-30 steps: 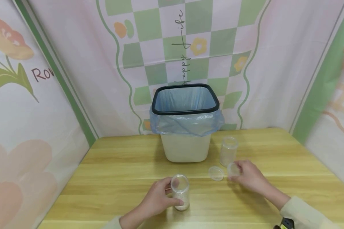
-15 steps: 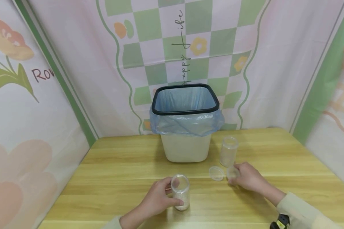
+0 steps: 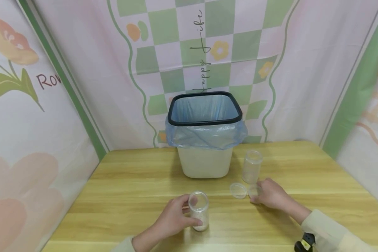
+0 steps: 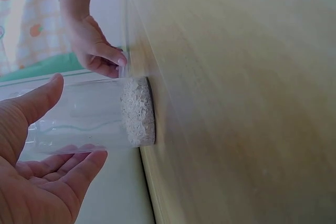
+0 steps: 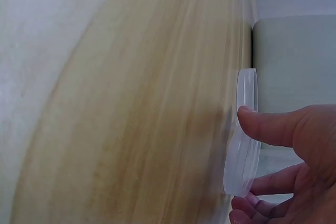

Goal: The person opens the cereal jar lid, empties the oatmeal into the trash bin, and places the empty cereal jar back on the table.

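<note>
My left hand [image 3: 176, 217] grips a clear jar [image 3: 199, 211] from its left side, thumb in front and fingers behind. The jar stands upright on the table without a lid; pale, flaky grains [image 4: 138, 113] fill its bottom part. Over to the right, my right hand [image 3: 271, 194] pinches the edge of a clear round lid [image 5: 242, 162] between thumb and fingers, low at the tabletop. Just left of it lies another clear lid [image 3: 238, 190], and the two overlap in the right wrist view. Behind the right hand stands a second clear jar [image 3: 252, 167], uncapped, with nothing visible inside.
A cream trash bin [image 3: 204, 162] with a black rim and a blue bag liner [image 3: 208, 137] stands at the back of the wooden table [image 3: 129, 182]. Printed fabric [image 3: 113, 115] hangs close behind the table and along both sides.
My right hand has brought its lid down flatter to the table and slightly left, beside the other lid. The left hand and its jar have stayed in place.
</note>
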The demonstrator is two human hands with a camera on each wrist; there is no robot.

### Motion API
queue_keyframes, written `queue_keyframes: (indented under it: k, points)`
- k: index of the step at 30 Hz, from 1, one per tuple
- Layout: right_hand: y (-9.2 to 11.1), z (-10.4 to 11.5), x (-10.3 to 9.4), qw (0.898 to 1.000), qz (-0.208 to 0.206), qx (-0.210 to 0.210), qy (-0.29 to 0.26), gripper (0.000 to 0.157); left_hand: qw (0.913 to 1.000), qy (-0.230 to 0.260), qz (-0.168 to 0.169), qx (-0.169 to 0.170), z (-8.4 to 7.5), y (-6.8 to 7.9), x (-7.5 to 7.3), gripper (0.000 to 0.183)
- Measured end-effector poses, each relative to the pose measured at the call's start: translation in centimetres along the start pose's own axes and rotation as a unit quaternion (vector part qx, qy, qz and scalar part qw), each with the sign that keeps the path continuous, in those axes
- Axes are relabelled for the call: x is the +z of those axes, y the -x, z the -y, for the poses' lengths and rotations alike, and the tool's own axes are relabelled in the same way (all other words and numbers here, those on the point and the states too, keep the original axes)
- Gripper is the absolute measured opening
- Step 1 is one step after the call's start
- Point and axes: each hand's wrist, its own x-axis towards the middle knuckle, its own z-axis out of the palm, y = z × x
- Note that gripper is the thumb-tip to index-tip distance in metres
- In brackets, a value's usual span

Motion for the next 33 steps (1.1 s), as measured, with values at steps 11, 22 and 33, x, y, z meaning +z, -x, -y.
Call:
queue_keyframes:
  k: [11, 22, 33]
  points:
    - [0.0, 0.1, -0.2, 1.000, 0.008, 0.001, -0.011, 0.058, 1.0000, -0.006, 0.001, 0.001, -0.1, -0.1, 0.0, 0.058]
    - [1.1, 0.7, -0.9, 1.000, -0.004, 0.003, 0.004, 0.077, 0.9995, -0.029, -0.013, -0.006, -1.1, 0.0, -0.6, 0.059]
    - [3.3, 2.6, -1.0, 0.999, -0.013, -0.011, -0.043, 0.079, 0.9993, -0.017, -0.021, 0.027, -1.8, -0.4, -0.9, 0.062]
